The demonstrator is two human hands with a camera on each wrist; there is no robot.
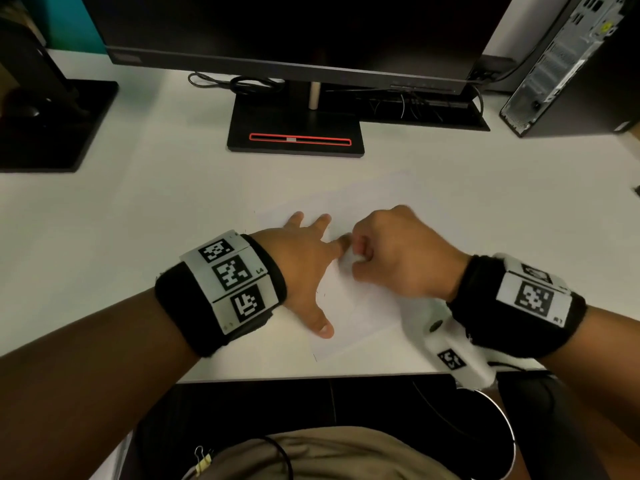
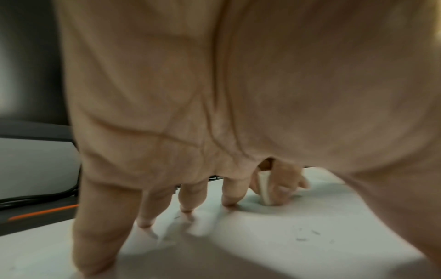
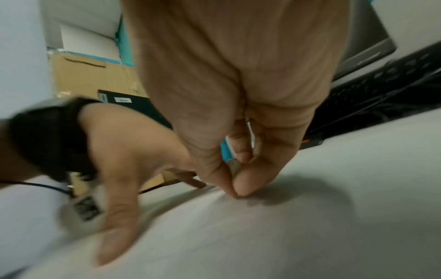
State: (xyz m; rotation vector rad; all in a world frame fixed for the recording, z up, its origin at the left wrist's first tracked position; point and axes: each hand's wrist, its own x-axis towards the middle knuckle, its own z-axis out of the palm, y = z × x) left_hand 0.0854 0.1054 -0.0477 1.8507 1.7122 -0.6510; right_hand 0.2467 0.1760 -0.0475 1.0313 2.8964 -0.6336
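A white sheet of paper (image 1: 363, 306) lies on the white desk (image 1: 138, 220), in front of me. My left hand (image 1: 301, 261) lies flat on the sheet with its fingers (image 2: 188, 198) spread and straight, tips pressing the paper (image 2: 310, 217). My right hand (image 1: 391, 251) is just right of it, fingers curled. It pinches a small white eraser (image 2: 264, 190) between thumb and fingers, the eraser's tip down on the sheet. In the right wrist view the eraser (image 3: 229, 154) shows a blue sleeve and a grey tip above the paper (image 3: 286, 236). A few dark crumbs (image 2: 302, 239) lie on the sheet.
A black monitor stand (image 1: 294, 133) with a red-edged slot is straight ahead, under a dark screen (image 1: 294, 29). A second black stand (image 1: 52, 126) sits at the left and a computer tower (image 1: 571, 64) at the right. A keyboard (image 1: 415, 109) and cables lie behind. The desk's front edge (image 1: 311, 375) is close.
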